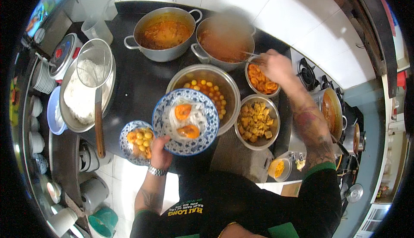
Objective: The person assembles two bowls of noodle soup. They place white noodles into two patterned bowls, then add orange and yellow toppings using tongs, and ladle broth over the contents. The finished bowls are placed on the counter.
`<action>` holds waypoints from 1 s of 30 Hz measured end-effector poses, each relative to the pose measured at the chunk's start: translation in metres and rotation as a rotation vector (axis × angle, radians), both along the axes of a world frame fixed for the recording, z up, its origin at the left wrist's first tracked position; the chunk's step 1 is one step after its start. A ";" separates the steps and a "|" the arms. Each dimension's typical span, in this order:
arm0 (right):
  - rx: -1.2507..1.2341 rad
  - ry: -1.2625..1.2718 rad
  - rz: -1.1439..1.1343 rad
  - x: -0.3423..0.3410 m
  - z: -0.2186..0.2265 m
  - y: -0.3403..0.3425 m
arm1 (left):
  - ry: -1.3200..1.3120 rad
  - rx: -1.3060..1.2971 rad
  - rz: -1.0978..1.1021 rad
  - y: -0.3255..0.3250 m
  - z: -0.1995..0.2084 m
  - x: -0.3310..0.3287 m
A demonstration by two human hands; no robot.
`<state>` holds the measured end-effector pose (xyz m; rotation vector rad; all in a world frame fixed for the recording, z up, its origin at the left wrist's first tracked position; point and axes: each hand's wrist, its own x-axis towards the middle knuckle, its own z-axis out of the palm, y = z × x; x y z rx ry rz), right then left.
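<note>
- Broadly, black countertop (133, 78): dark, smooth, carrying metal vessels and patterned crockery.
- Oval metal basin (79, 129), at left: heaped with matted white noodles (77, 102); round wire-mesh strainer (94, 63) across it, wooden handle pointing toward the person.
- Round steel basin (235, 104), centre: smooth yellowish eggs in orange-brown liquid.
- Two-handled metal pot (166, 56), far side: rough-surfaced orange stew.
- Second metal pot (206, 58), beside it: reddish-orange contents, partly hidden by a brownish blur.
- Blue-and-white patterned bowl (212, 128): round, shallow, glossy; held up in the left hand, overlapping the near edge of the egg basin in view. Inside, white strands under two curved orange pieces (183, 112).
- Steel bowl (277, 115), right of centre: browned, rough-cut chunks.
- Smaller patterned bowl (125, 135), left of the held one: eggs piled over orange pieces.
- Small metal bowl (266, 94), near the right wrist: curled, glossy orange pieces.
- Right hand (276, 68): fingers clenched round a slim metal utensil (251, 54), which reaches over the second pot; its far end cannot be made out.
- Left hand (161, 152): grasping the near-left rim, thumb on top; the other fingers are hidden beneath.
</note>
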<state>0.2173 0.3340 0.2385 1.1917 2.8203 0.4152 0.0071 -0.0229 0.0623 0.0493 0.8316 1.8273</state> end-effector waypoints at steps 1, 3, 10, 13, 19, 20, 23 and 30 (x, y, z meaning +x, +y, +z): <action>-0.002 -0.009 0.019 -0.011 -0.017 0.013 | 0.020 0.009 0.002 0.000 -0.001 -0.001; 0.083 -0.034 0.111 -0.031 -0.051 0.031 | 0.088 -0.026 0.010 0.002 -0.005 -0.002; 0.222 0.194 0.086 -0.070 -0.107 0.077 | -0.031 -0.052 -0.030 0.006 -0.001 -0.012; 0.202 0.152 0.097 -0.087 -0.102 0.094 | -0.020 -0.049 -0.011 0.009 0.001 -0.012; -0.032 0.025 -0.116 -0.119 -0.051 0.083 | -0.036 -0.058 0.005 0.006 -0.001 -0.011; -0.038 0.036 -0.135 -0.121 -0.041 0.076 | -0.039 -0.058 0.014 0.005 -0.001 -0.011; -0.052 0.075 -0.149 -0.111 -0.021 0.050 | -0.028 -0.018 0.036 0.002 -0.001 -0.008; -0.066 0.022 -0.094 -0.102 -0.055 0.032 | -0.025 -0.063 0.047 0.005 0.001 -0.006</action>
